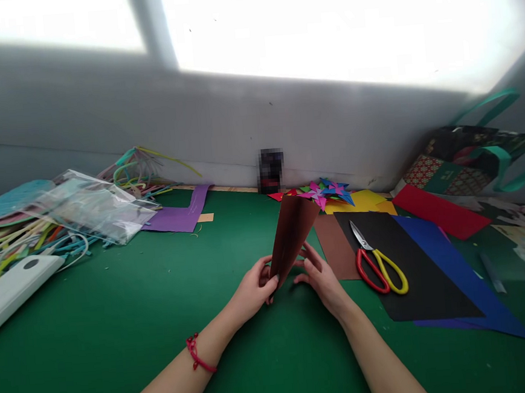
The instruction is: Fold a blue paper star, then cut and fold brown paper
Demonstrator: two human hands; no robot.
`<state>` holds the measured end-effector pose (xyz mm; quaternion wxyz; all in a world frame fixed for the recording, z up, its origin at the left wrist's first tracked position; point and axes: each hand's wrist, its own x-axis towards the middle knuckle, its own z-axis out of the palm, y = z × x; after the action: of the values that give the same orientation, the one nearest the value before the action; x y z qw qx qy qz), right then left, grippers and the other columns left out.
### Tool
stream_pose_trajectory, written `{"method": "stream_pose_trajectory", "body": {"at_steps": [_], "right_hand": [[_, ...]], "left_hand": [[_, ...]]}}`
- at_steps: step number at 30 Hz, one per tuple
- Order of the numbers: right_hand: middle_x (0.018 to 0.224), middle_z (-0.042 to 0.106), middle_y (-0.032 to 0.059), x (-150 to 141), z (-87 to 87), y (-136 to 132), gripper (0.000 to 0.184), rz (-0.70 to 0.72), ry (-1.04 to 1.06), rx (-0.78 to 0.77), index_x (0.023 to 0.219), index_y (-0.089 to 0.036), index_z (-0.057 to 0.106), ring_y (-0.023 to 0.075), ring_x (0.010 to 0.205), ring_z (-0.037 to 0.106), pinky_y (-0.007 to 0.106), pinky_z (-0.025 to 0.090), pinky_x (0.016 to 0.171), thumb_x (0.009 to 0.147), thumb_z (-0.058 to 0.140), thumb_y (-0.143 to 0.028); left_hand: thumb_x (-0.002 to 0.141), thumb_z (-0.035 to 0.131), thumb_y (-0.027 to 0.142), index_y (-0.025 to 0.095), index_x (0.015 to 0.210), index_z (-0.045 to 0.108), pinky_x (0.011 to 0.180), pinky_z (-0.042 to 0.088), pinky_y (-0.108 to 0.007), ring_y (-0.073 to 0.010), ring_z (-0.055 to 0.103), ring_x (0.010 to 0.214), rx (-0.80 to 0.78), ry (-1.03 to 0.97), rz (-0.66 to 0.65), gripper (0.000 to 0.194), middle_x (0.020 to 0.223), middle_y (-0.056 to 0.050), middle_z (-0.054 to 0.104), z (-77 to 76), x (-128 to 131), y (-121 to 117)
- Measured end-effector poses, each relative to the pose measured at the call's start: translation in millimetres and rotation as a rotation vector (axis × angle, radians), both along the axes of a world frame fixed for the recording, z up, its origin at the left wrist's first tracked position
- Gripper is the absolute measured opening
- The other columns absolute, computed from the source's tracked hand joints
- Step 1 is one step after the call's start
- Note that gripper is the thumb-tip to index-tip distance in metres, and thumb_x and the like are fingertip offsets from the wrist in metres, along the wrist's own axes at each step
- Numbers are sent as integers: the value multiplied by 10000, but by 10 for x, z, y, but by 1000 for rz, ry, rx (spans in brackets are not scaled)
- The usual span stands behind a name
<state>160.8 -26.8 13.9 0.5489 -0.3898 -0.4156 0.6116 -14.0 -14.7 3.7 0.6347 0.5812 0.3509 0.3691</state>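
A sheet of brown paper (291, 233) stands raised and curved or folded over the middle of the green table. My left hand (256, 291) grips its lower left end, with the thumb on the near face and the fingers behind. My right hand (322, 276) is at the paper's right edge, its fingers apart and slightly curled. Some of those fingertips reach the edge or pass behind it, so contact is hard to make out. To the right of this hand, another brown sheet (338, 248) lies flat, partly beneath black paper (426, 280).
Scissors (379, 263) with red and yellow handles rest on the black paper, over blue paper (503, 317). Folded paper stars (323, 193) lie at the back. Purple paper (173, 218), a clear plastic bag (103, 203) and a white device (19, 288) are left; gift bags (455, 169) stand right.
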Motion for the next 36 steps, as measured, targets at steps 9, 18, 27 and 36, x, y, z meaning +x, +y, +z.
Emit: {"method": "stream_pose_trajectory", "body": {"at_steps": [9, 18, 27, 36], "right_hand": [[1274, 461, 56, -144, 44, -65, 458, 110, 26, 19, 1254, -288, 407, 242, 1067, 506, 396, 467, 801, 814, 503, -370], [1023, 612, 70, -112, -57, -51, 242, 53, 32, -5, 994, -193, 571, 249, 947, 567, 395, 490, 737, 798, 511, -320], [976, 633, 60, -120, -132, -53, 419, -163, -73, -45, 1110, -204, 562, 279, 899, 585, 399, 522, 651, 714, 615, -330], [1013, 628, 48, -75, -218, -17, 391, -301, -31, -208, 1019, -203, 632, 306, 913, 586, 472, 537, 728, 647, 676, -317]], "left_hand": [[812, 441, 246, 228, 1215, 397, 581, 405, -244, -135, 514, 618, 294, 386, 134, 406, 785, -14, 563, 42, -30, -50], [806, 422, 230, 208, 1172, 435, 547, 419, -240, -122, 524, 571, 193, 278, 132, 366, 773, -9, 560, -4, -32, -4], [818, 407, 260, 166, 1069, 548, 496, 412, -237, -145, 556, 567, 43, 97, 86, 303, 725, -28, 589, -25, -71, 67], [808, 483, 357, 157, 962, 637, 712, 427, -296, -217, 575, 802, -16, 12, 73, 296, 845, -60, 650, 76, -75, 46]]}}
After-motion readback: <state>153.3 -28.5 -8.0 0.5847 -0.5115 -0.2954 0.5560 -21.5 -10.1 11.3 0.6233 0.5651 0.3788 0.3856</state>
